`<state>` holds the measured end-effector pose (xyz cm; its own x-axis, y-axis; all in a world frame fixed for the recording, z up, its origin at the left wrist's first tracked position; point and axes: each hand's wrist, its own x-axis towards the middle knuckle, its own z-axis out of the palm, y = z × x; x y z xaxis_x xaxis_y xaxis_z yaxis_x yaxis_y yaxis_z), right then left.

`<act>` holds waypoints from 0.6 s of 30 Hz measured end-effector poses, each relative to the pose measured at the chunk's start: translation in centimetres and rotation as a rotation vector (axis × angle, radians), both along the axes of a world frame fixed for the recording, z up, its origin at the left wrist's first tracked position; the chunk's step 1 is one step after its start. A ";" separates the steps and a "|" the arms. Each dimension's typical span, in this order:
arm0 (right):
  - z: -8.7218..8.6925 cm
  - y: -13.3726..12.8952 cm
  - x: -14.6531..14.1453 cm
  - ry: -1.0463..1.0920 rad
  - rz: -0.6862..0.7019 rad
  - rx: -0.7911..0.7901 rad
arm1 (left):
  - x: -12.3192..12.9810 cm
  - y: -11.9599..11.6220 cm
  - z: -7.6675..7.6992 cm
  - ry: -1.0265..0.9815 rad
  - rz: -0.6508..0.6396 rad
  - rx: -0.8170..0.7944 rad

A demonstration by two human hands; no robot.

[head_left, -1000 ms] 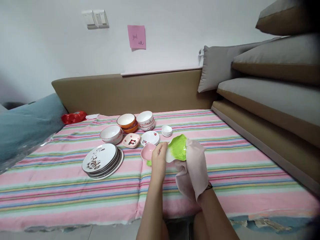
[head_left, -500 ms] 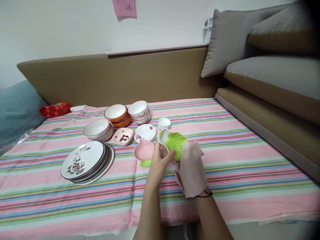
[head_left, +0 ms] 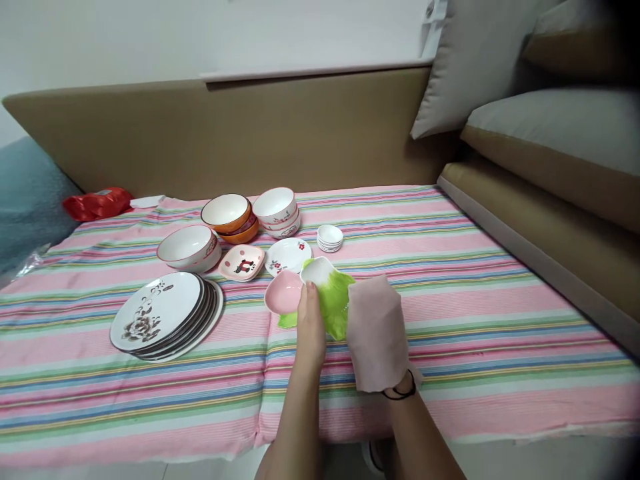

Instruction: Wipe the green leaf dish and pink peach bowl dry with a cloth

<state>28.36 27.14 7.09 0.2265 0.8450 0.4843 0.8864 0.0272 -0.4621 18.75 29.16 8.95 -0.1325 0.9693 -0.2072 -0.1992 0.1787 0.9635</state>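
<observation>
A green and white leaf-shaped dish (head_left: 334,298) is held up over the striped cloth, tilted. My left hand (head_left: 311,325) grips its left edge, thumb on top and the other fingers hidden. A pale pink cloth (head_left: 376,333) covers my right hand (head_left: 397,383) up to the wrist, against the dish's right side; the fingers underneath are hidden. Just left of the dish lies a pink bowl (head_left: 283,292) with a green leaf part beneath it. Behind stand a white flowered plate (head_left: 289,256) and a square bear-patterned dish (head_left: 242,262).
Stacked plates (head_left: 157,313) lie at the left. White bowls (head_left: 189,248), orange bowls (head_left: 226,213), more white bowls (head_left: 275,205) and small white dishes (head_left: 330,236) stand farther back. Cushions (head_left: 555,133) rise at the right, and a red bundle (head_left: 97,204) lies at the back left.
The leaf dish has turned and shifted left with my left hand. The cloth-covered right hand has moved slightly left. The whole view has tilted down a little.
</observation>
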 end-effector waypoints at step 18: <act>-2.7 0.7 -1.0 0.309 0.099 0.074 | -1.3 1.6 -0.5 0.074 -0.101 0.132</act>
<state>27.31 27.80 4.40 0.2908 0.8353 0.4666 0.6956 0.1502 -0.7025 17.41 30.76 8.47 -0.0429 0.9966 -0.0708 -0.1147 0.0655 0.9912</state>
